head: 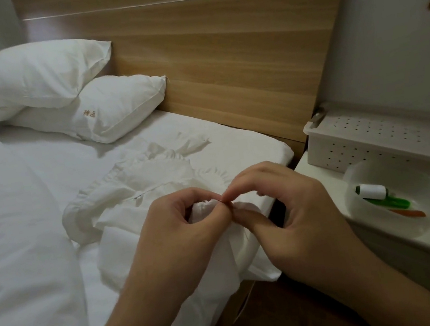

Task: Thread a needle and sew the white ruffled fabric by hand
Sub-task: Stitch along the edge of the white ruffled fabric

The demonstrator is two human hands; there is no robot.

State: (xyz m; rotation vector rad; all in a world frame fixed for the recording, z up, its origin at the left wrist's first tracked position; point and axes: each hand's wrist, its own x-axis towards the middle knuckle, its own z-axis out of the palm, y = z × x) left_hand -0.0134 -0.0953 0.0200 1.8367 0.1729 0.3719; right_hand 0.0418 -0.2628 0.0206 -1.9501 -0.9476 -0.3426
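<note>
The white ruffled fabric (pixel 139 185) lies bunched on the bed near its right edge, with a zipper line showing across it. My left hand (pixel 179 232) grips a raised fold of this fabric between thumb and curled fingers. My right hand (pixel 284 208) meets it at the fold, its thumb and forefinger pinching something very small there. The needle itself is too thin to make out. A faint thread hangs down from under the hands toward the floor.
Two white pillows (pixel 105 109) lean on the wooden headboard (pixel 219 50). A duvet (pixel 10 235) covers the left. On the white bedside table (pixel 415 241) stand a perforated white box (pixel 371 136) and a translucent bowl (pixel 397 197) holding a white thread spool (pixel 373 191) and green and orange tools.
</note>
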